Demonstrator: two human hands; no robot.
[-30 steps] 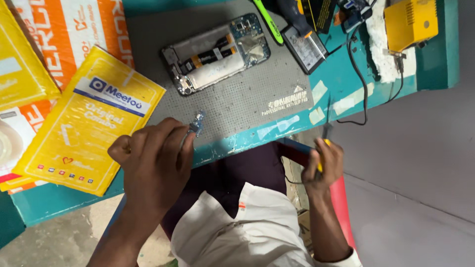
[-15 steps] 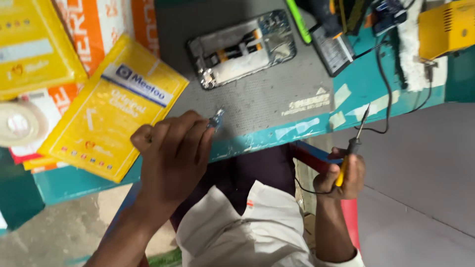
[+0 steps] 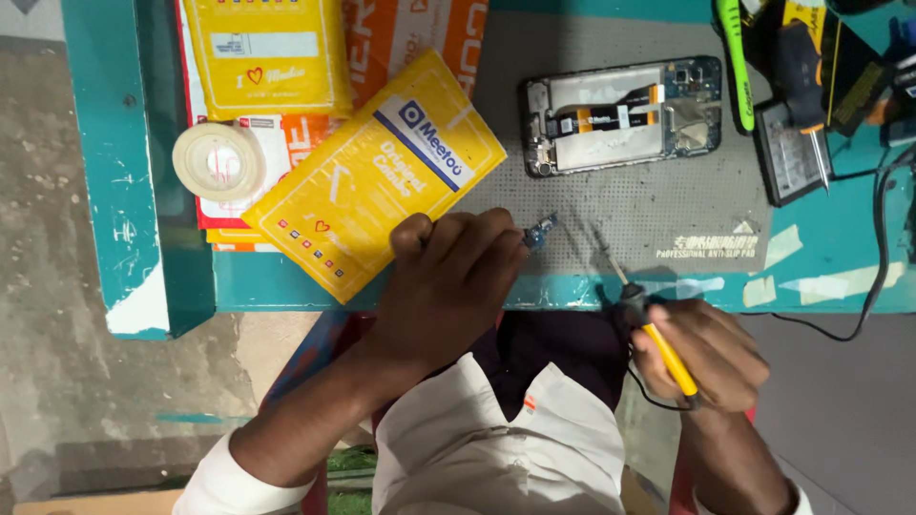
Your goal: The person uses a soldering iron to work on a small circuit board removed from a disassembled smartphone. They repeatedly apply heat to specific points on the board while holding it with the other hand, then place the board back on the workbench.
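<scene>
My left hand (image 3: 448,286) rests at the front edge of the grey work mat (image 3: 668,205) and pinches a small blue electronic part (image 3: 540,232) between its fingertips. My right hand (image 3: 711,353) grips a soldering iron (image 3: 641,310) with a yellow and black handle. Its metal tip points up and left over the mat, a short way right of the small part. An opened phone (image 3: 620,114) lies face down on the mat farther back, its circuit board and flex cables showing.
A yellow flat package (image 3: 377,176) lies left of my left hand, over orange and yellow packages (image 3: 272,57). A tape roll (image 3: 218,160) sits at the left. Tools, a green pry tool (image 3: 737,57) and a black cable (image 3: 883,257) crowd the back right of the teal table (image 3: 134,191).
My right hand has come up from beside the table with the soldering iron, whose tip now reaches over the mat near the small part. My left hand has kept hold of the part.
</scene>
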